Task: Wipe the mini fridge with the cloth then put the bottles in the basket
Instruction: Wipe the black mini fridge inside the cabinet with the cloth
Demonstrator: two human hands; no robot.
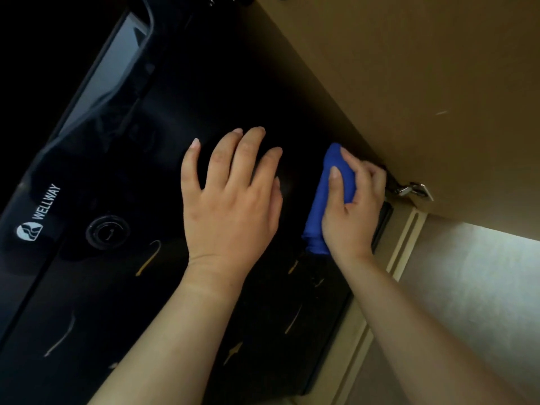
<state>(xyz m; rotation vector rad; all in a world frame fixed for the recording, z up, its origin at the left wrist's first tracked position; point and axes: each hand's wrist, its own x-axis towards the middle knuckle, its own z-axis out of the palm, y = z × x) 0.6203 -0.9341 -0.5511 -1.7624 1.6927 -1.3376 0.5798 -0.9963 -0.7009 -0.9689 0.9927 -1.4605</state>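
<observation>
Forearms [175, 331] are reaching onto the black mini fridge [117, 273], left hand [230, 200] resting flat with fingers loosely apart, right hand [353, 209] clamping the rolled blue cloth [324, 211] at its right edge, so wiping's seemingly underway; bottles and basket aren't showing.

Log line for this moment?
phase: wiping | right hand: grips blue cloth on mini fridge | left hand: open on fridge

The fridge [117, 287] is glossy black, with a white logo [38, 214] at left and thin yellowish streaks nearer. The cloth [324, 200] is plain bright blue. The panel [409, 68] at far right is tan, its hinge [415, 191] silver, the trim [406, 238] cream.
</observation>
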